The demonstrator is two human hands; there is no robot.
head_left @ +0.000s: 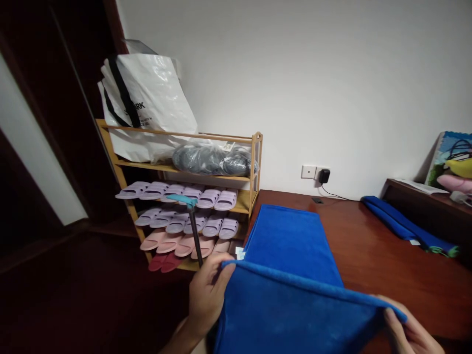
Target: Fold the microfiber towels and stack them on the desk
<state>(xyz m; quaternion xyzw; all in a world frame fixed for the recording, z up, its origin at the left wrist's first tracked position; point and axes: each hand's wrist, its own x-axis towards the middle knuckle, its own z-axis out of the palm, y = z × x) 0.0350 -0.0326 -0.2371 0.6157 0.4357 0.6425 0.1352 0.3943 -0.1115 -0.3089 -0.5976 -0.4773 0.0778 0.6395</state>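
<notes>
Stretched between my two hands is a blue cloth (295, 309), like a towel, its upper edge pulled nearly straight. My left hand (208, 292) pinches its left corner between thumb and fingers. At the right corner, my right hand (407, 327) grips the edge, thumb on the near side. The cloth's lower part runs out of view at the bottom. Just beyond it, a second blue cloth (289, 241) lies flat on the brown wooden table (372, 270), with a small white tag (239, 253) at its left edge.
Left of the table stands a wooden rack (254, 162) with several slippers (210, 198), a grey bundle in clear plastic (217, 160) and a large white bag (155, 93). A pole with a teal handle (182, 199) stands before it. Another blue cloth (394, 221) lies at the right.
</notes>
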